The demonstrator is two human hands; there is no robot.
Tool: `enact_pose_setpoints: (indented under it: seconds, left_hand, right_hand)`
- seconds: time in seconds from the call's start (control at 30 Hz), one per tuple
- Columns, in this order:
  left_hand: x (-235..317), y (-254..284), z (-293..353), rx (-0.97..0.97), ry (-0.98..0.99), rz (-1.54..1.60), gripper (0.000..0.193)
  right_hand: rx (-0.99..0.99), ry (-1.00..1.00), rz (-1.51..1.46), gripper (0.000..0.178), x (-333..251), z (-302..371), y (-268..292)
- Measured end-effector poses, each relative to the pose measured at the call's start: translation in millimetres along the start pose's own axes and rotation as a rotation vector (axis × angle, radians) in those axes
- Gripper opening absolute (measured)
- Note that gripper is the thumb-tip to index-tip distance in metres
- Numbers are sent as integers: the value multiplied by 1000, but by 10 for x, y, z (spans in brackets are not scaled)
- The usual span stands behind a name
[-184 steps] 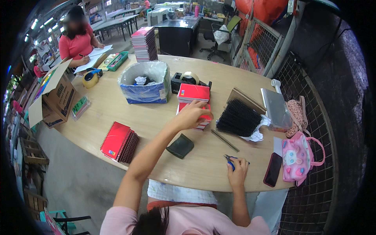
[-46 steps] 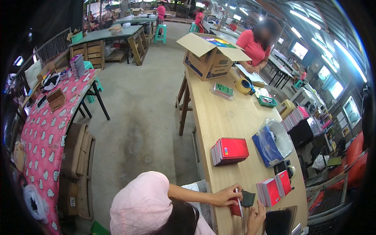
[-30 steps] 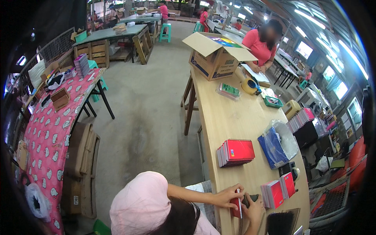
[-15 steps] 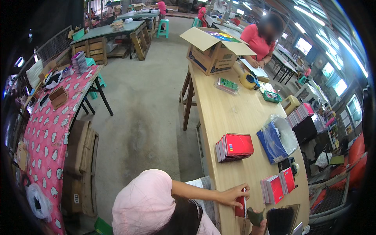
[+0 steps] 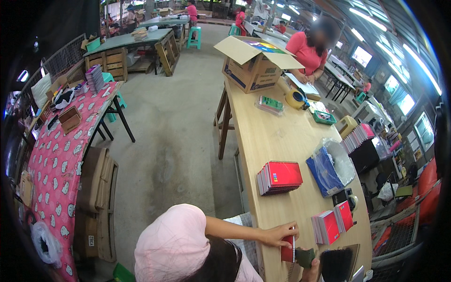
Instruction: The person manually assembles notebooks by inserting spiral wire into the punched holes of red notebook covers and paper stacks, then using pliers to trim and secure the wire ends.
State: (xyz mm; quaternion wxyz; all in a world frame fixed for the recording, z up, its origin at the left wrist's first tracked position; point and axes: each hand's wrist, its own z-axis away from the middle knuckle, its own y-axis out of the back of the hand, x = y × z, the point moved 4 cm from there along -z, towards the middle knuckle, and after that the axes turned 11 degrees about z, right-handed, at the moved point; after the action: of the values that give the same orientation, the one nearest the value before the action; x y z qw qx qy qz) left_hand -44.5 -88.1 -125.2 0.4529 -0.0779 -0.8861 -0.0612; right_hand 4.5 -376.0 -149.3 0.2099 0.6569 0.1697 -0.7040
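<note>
Neither my left hand nor my right hand shows. Just below me, a person in a pink cap (image 5: 170,239) leans at the wooden table (image 5: 277,211). This co-worker's stretched-out arm ends in a hand (image 5: 280,233) that grips a small red notebook (image 5: 287,254) by its upper part. A second hand (image 5: 310,271), at the lower edge, holds a dark green flat piece (image 5: 305,258) against the notebook's side; its kind is unclear. Beneath them lies a wire coil (image 5: 291,271). Red spiral notebooks stand in a stack (image 5: 284,175) and in smaller piles (image 5: 327,226) nearby.
A black-bristled brush (image 5: 336,264) lies by the lower hand. A blue box with a plastic bag (image 5: 324,171), a tape dispenser (image 5: 296,97) and an open carton (image 5: 253,70) stand farther along. Another person (image 5: 307,51) writes beyond; a pink-covered table (image 5: 61,155) is at left.
My view has shifted slightly. The co-worker's lower hand and the dark green piece have moved a little against the notebook; the upper hand keeps its grip.
</note>
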Motion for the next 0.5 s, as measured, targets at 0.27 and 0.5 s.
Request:
enact_pose_setpoints:
  seconds: [0.27, 0.5]
  left_hand:
    - [-55, -46, 13, -28, -10, 56, 29]
    - [-12, -18, 34, -16, -28, 39, 27]
  right_hand:
    - [68, 27, 190, 47, -133, -34, -156]
    - [60, 38, 214, 43, -154, -78, -198]
